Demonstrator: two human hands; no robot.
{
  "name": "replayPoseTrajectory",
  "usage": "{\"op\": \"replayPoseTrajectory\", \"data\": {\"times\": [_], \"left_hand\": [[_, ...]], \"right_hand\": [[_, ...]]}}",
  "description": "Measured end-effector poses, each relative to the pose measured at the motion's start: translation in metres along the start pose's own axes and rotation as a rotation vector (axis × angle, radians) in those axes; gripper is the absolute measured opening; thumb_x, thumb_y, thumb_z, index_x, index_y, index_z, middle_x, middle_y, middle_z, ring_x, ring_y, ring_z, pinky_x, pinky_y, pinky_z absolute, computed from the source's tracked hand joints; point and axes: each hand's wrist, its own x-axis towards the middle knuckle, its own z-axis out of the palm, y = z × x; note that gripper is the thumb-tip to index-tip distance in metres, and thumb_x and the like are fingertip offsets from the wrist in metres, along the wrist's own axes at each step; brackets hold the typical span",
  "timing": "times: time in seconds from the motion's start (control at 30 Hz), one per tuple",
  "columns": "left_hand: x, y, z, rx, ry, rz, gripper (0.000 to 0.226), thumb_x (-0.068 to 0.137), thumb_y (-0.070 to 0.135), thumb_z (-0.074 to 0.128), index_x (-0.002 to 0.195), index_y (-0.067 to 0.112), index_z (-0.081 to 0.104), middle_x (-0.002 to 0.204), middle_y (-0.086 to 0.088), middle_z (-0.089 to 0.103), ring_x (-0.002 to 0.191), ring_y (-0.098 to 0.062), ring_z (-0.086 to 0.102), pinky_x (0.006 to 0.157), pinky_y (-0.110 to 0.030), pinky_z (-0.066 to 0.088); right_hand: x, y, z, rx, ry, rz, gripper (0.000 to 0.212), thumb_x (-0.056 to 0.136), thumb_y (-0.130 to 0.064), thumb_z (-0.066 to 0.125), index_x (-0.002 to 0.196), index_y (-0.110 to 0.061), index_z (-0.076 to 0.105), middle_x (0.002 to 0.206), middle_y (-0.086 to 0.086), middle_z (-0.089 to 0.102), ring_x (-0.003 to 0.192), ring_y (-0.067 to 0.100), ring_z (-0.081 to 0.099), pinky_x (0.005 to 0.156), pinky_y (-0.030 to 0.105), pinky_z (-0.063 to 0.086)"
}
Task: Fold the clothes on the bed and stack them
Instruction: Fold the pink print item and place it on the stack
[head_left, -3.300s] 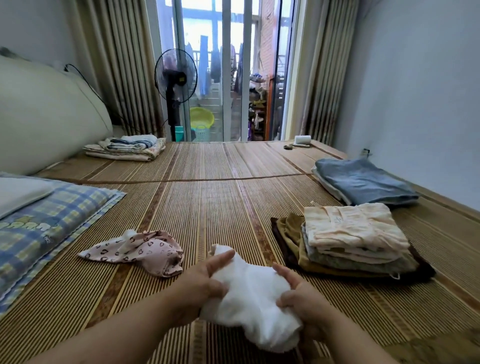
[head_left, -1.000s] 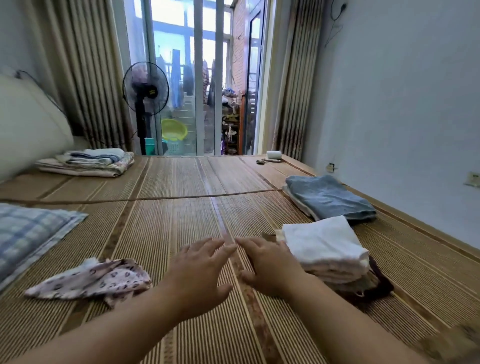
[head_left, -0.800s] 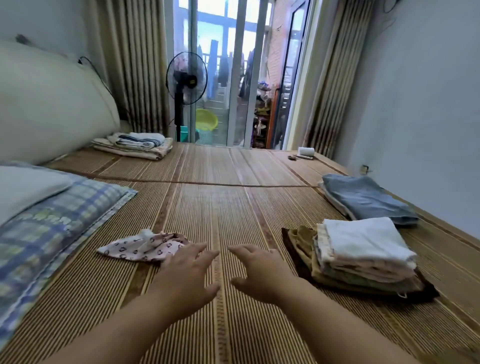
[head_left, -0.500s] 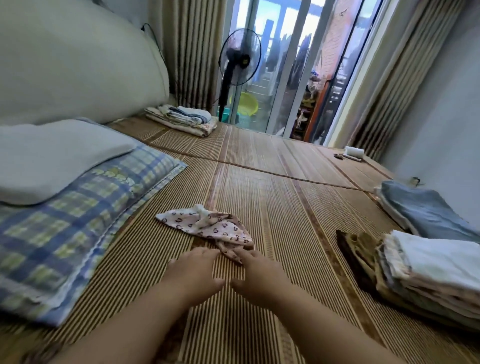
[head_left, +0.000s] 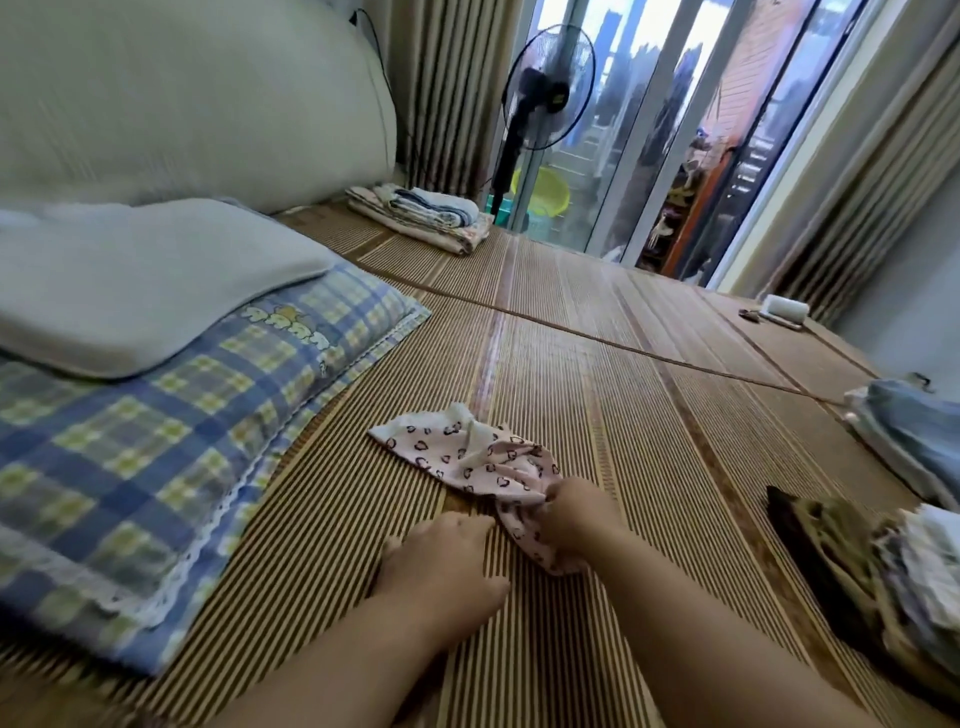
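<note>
Garment (head_left: 467, 457), unfolded, on bed (head_left: 597, 364): near edge pinched in right grip (head_left: 571, 512), likely to drag it closer for folding; left grip (head_left: 441, 561) relaxed, empty, beside; stack (head_left: 883, 561) waits right

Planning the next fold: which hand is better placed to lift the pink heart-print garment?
Right: the right hand grips the pink heart-print garment at its near end, while the left hand rests on the mat beside it.

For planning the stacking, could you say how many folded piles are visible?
3: striped pile near the fan, blue pile at right edge, mixed stack lower right; others may lie off-frame.
</note>
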Motion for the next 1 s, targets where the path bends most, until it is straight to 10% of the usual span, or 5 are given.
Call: {"op": "replayPoseTrajectory", "data": {"times": [0.23, 0.6, 0.8, 1.0], "left_hand": [[-0.022, 0.05, 0.006, -0.207, -0.02, 0.219, 0.087, 0.072, 0.067, 0.062, 0.143, 0.046, 0.016, 0.136, 0.016, 0.05, 0.122, -0.014, 0.05, 0.102, -0.041, 0.043], [-0.07, 0.104, -0.003, -0.247, 0.215, 0.399, 0.012, 0.085, 0.028, 0.047, 0.08, 0.024, 0.058, 0.073, 0.009, 0.062, 0.071, -0.014, 0.059, 0.061, -0.033, 0.05], [-0.085, 0.11, -0.022, -0.356, 0.197, 0.325, 0.021, 0.089, 0.017, 0.051, 0.082, 0.03, 0.066, 0.077, 0.012, 0.065, 0.073, -0.005, 0.059, 0.057, -0.023, 0.039], [-0.098, 0.12, -0.028, -0.517, -0.06, 0.415, 0.017, 0.074, 0.052, 0.069, 0.087, 0.041, 0.063, 0.08, 0.015, 0.069, 0.071, -0.002, 0.066, 0.061, -0.025, 0.055]], "right_hand": [[-0.084, 0.013, -0.059, 0.784, 0.075, -0.06, 0.01, 0.093, -0.019, 0.054, 0.093, -0.013, 0.062, 0.086, 0.011, 0.07, 0.073, 0.023, 0.07, 0.058, 0.033, 0.058], [-0.181, 0.091, -0.125, 1.501, 0.228, -0.163, 0.017, 0.093, -0.001, 0.053, 0.099, -0.01, 0.066, 0.093, 0.014, 0.066, 0.073, 0.02, 0.068, 0.057, 0.026, 0.057], [-0.207, 0.134, -0.104, 0.905, 0.348, -0.34, 0.049, 0.074, -0.01, 0.077, 0.117, -0.027, 0.061, 0.099, -0.011, 0.072, 0.096, 0.002, 0.067, 0.076, 0.017, 0.055], [-0.193, 0.136, -0.091, 0.324, 0.626, -0.375, 0.019, 0.08, -0.04, 0.069, 0.067, -0.036, 0.055, 0.066, -0.013, 0.059, 0.064, -0.001, 0.057, 0.056, 0.013, 0.043]]}}
